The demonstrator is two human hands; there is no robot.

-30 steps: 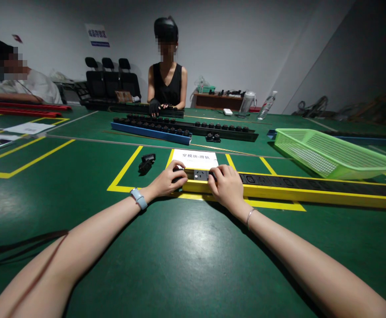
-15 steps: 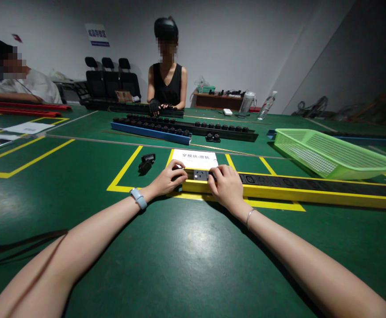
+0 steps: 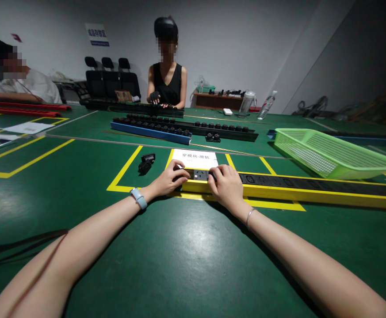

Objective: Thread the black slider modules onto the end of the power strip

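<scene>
A long yellow rail (image 3: 279, 192) lies across the table, its channel filled with black socket modules (image 3: 269, 180). At its left end my left hand (image 3: 169, 178) curls round the opening, thumb on the near side and fingers on the far side. My right hand (image 3: 226, 184) bends over the rail a little further right, thumb low and fingers on top; what lies under its fingertips is partly hidden. Between the hands a socket module (image 3: 200, 175) shows its face inside the channel. Loose black modules (image 3: 147, 164) rest on the table beyond my left hand.
Behind the rail lie a printed paper sheet (image 3: 195, 158) and a green basket (image 3: 332, 154). Further back are a blue rail (image 3: 149, 133), a black rail (image 3: 226, 131) and a bottle (image 3: 267, 106). A person (image 3: 167, 79) works opposite; another sits at far left.
My left fingertips have shifted very slightly right at the rail's end. My right hand stays in place. Across the table, the other person's gloved hand has risen a little.
</scene>
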